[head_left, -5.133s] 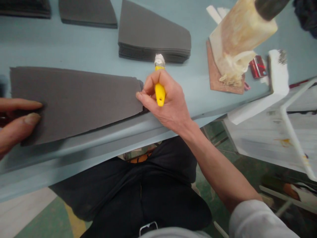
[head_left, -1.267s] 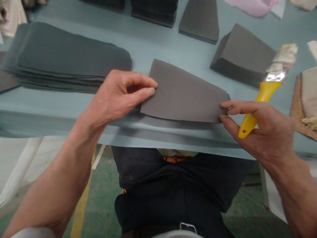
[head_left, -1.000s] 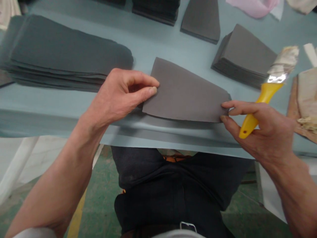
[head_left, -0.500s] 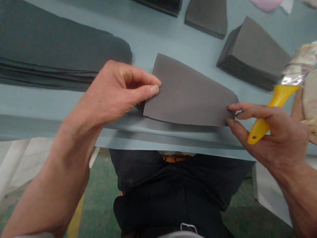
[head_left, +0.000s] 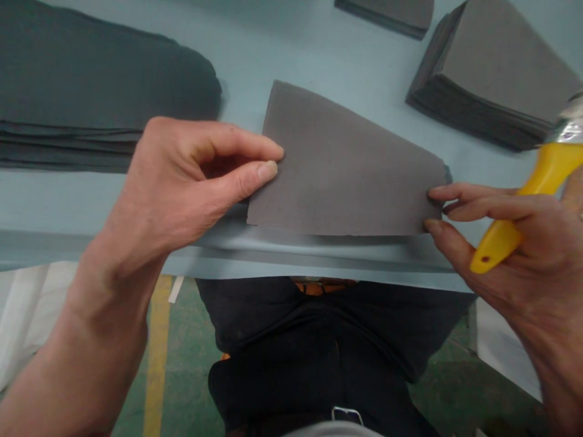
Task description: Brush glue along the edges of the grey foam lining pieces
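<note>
Work at the table edge: a smooth, matt grey panel (head_left: pixel 346 164), tapered and apparently of thin sheet, lies between the person's left hand (head_left: pixel 182 182) and right hand (head_left: pixel 542 243); the step looks like steadying and lining it up by its ends.
Next move: it seems to call for both ends controlled together, so the panel neither slips nor twists, with the brush clear of its surface.
Panel's place: centre of the scene, near the near edge of the pale blue-green covered table (head_left: pixel 310 36).
Panel's long axis: left to right, the right end slightly nearer the person; the broad end is at left, the narrow end points right. A darker edge shows just beyond the narrow end.
Left fingers: thumb and forefinger bent close together, tips on the panel's broad end; I cannot tell whether other fingers grip from beneath.
Right fingers: thumb and forefinger tips apart, both touching the narrow end.
Yellow-handled paintbrush (head_left: pixel 549 167): tucked firmly in the right hand, slanting toward the far right, its metal-collared head cut by the frame.
Dark green-grey stack of long sheets (head_left: pixel 104 79): far left, behind the left hand.
Thick grey stack of tapered pieces (head_left: pixel 505 67): far right, apart from the panel.
</note>
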### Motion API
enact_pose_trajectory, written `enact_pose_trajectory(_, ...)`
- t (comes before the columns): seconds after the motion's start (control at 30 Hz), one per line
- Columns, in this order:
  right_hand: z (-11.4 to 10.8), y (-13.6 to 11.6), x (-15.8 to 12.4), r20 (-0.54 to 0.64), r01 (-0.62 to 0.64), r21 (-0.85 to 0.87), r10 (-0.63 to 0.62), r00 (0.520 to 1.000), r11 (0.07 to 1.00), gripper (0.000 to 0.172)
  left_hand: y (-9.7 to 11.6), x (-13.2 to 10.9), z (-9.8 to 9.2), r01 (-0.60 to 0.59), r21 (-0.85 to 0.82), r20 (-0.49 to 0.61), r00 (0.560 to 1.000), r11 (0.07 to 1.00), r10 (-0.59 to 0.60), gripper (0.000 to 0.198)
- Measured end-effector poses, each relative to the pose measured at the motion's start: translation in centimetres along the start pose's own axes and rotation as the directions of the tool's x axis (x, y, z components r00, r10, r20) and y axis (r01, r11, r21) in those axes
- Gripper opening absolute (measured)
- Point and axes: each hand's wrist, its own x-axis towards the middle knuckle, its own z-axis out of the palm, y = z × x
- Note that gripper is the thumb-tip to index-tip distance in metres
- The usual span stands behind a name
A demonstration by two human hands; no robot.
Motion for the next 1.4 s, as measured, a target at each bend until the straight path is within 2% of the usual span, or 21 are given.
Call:
enact_pose_trajectory(0.13,-0.1,0.1,-0.1,0.024,-0.035,-0.020,0.036,0.999,0.999,0.019,-0.1,-0.4,0.1,-0.082,0.136,0.000,0.997,0.987,0.083,0.019)
enact_pose_trajectory(0.3,0.0,0.1,-0.1,0.033,-0.066,0.018,0.066,0.997,0.998,0.020,-0.3,-0.4,0.0,-0.171,0.223,0.030,0.985,0.960,0.168,0.012)
enact_pose_trajectory(0.47,0.3,-0.4,0.2,-0.030,-0.003,-0.017,0.002,1.000,1.000,0.015,-0.5,-0.4,-0.3,-0.238,0.309,0.058,0.971,0.921,0.232,0.014)
enact_pose_trajectory(0.57,0.5,-0.7,0.5,-0.061,0.051,0.043,-0.049,0.997,0.998,0.013,-0.6,-0.5,-0.5,-0.229,0.332,0.076,0.973,0.915,0.216,0.016)
enact_pose_trajectory(0.73,1.1,-0.8,0.7,-0.063,0.029,0.131,-0.021,0.998,0.991,0.012,-0.6,-0.6,-0.3,-0.268,0.381,0.076,0.963,0.885,0.259,0.014)
enact_pose_trajectory(0.83,1.1,-1.0,0.9,-0.089,0.033,0.156,-0.020,0.996,0.987,0.012,-0.3,-0.5,0.1,-0.313,0.517,0.059,0.942,0.797,0.332,0.018)
enact_pose_trajectory(0.97,1.1,-1.3,1.2,-0.103,0.021,0.177,-0.003,0.995,0.984,0.014,0.3,0.2,0.4,-0.348,0.719,0.096,0.907,0.602,0.411,0.026)
enact_pose_trajectory(1.07,1.2,-1.3,1.4,-0.117,0.020,0.181,0.001,0.993,0.983,0.016,0.6,0.9,0.3,-0.399,0.765,0.156,0.877,0.505,0.455,0.026)
enact_pose_trajectory(1.13,1.3,-1.2,1.3,-0.117,0.014,0.190,0.008,0.993,0.982,0.014,0.7,1.3,0.2,-0.465,0.760,0.239,0.849,0.454,0.471,0.026)
enact_pose_trajectory(1.27,1.3,-1.0,1.0,-0.067,-0.014,0.188,0.027,0.997,0.982,0.010,0.2,1.9,0.5,-0.603,0.663,0.389,0.784,0.444,0.484,0.037)
enact_pose_trajectory(1.4,1.6,-0.9,0.9,-0.059,-0.022,0.182,0.034,0.998,0.983,0.010,-1.2,2.1,0.7,-0.653,0.596,0.454,0.754,0.468,0.474,0.051)
